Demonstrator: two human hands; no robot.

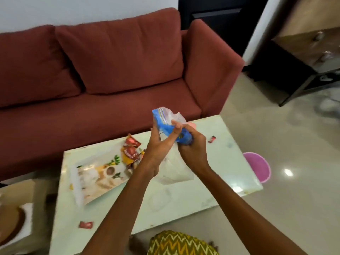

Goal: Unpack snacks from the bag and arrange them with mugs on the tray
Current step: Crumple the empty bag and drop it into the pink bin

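Note:
Above the white table (184,197) both hands hold a clear zip bag (172,116) with a blue snack packet (165,128) inside. My left hand (159,142) pinches the bag's side with thumb and fingers. My right hand (191,146) grips the blue packet's lower end. A printed tray (95,177) lies on the table's left part, with several red and yellow snack packets (130,150) piled at its far right end. No mugs show except the one printed on the tray.
One small red wrapper (212,138) lies on the table to the right, another (86,224) near its front left. A clear plastic bag (174,172) lies under my wrists. A red sofa (110,70) stands behind. A pink bin (257,166) sits on the floor right.

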